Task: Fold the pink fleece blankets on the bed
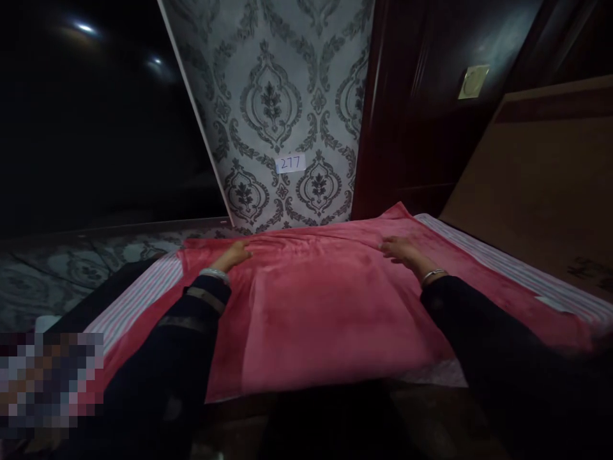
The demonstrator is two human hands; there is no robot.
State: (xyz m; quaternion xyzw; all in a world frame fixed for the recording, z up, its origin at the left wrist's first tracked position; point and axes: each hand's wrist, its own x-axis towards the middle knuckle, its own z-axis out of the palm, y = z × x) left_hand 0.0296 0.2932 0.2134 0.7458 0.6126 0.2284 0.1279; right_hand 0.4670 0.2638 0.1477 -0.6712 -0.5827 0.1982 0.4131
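Note:
A pink plush cloth (325, 313) lies spread before me, with a lighter, smoother panel in its middle and wrinkles along its far side. My left hand (234, 255) rests over the far left part of it, fingers stretched out. Over the far right part is my right hand (402, 250), its fingers extended and slightly apart. Neither hand visibly grips the cloth. Under it, a striped cloth (148, 291) shows at the left and right edges. A small white tag or scrap (550, 303) lies near the right edge.
Behind the cloth stands a patterned wall (268, 96) bearing a paper label marked 277 (290, 163). A large dark screen (96, 128) is at left. A dark red panel (407, 128) with a switch plate (474, 82) and a brown cardboard-like board (541, 172) stand at right.

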